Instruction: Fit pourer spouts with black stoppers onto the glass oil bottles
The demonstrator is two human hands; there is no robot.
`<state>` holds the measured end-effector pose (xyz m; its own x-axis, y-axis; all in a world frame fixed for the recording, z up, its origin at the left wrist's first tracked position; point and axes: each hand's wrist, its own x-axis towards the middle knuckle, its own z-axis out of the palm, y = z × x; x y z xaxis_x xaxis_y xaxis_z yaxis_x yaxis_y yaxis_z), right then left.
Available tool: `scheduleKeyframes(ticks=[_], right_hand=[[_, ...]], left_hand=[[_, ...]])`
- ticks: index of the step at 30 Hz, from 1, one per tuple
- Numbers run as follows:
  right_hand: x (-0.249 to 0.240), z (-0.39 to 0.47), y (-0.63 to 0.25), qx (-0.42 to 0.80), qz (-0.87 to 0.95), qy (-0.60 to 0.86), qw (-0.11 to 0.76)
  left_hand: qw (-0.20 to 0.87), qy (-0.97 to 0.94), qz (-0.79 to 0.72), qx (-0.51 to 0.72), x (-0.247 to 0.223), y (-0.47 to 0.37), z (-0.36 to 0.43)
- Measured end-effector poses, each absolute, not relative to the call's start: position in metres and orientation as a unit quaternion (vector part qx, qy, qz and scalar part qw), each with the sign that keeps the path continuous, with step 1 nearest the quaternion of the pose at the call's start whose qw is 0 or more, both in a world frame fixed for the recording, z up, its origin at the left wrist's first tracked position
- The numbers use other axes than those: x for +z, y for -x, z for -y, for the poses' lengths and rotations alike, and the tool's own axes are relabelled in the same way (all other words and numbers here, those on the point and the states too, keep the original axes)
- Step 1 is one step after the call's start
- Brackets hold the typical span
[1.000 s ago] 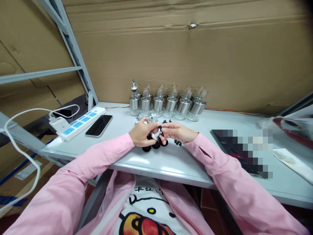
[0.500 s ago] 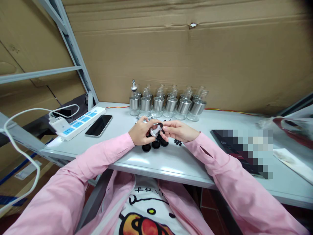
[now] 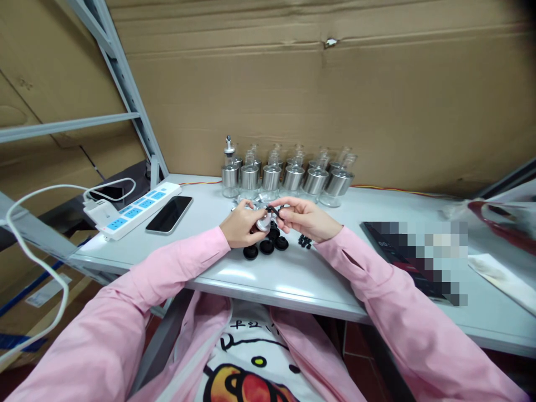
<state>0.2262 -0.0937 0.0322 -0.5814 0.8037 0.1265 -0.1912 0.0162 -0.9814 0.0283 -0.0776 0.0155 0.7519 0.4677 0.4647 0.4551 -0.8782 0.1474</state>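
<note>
My left hand [image 3: 242, 225] is closed around a silver metal pourer cap [image 3: 263, 224], its round face turned to the right. Against it, my right hand [image 3: 309, 218] pinches a thin black part [image 3: 274, 211], which looks like a rubber ring or strip; its exact kind is unclear. Below both hands, several round black stoppers [image 3: 267, 247] lie on the grey table [image 3: 251, 282]. Small black pieces [image 3: 305, 242] are gathered by my right wrist. More silver parts, partly hidden, lie behind my left fingers.
Several glass bottles with steel sleeves [image 3: 293, 177] stand in rows at the back; the front left bottle [image 3: 230, 176] carries a pourer. To the left are a phone [image 3: 170, 214] and a power strip [image 3: 138, 212]. A dark, partly blurred flat object [image 3: 383, 245] lies right.
The black part has turned from a loop shape over the silver cap to a slanted strip at its upper edge. My right fingers have lifted slightly, uncovering more stoppers.
</note>
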Motion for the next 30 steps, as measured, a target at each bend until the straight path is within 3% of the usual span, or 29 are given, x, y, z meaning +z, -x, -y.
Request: scheduleKeyframes(ticks=[10, 22, 30], right_hand=[[0.0328, 0.0929, -0.226, 0.643, 0.592, 0.26, 0.41], [0.0292, 0.0922, -0.2247, 0.676, 0.597, 0.259, 0.346], [0.0296, 0.0929, -0.2224, 0.682, 0.609, 0.237, 0.328]], left_hand=[[0.031, -0.928, -0.262, 0.263, 0.0152, -0.0281, 0.0767], [0.025, -0.93, -0.274, 0.243, 0.0142, -0.0279, 0.0764], [0.033, -0.914, -0.269, 0.301, 0.0133, -0.0272, 0.0798]])
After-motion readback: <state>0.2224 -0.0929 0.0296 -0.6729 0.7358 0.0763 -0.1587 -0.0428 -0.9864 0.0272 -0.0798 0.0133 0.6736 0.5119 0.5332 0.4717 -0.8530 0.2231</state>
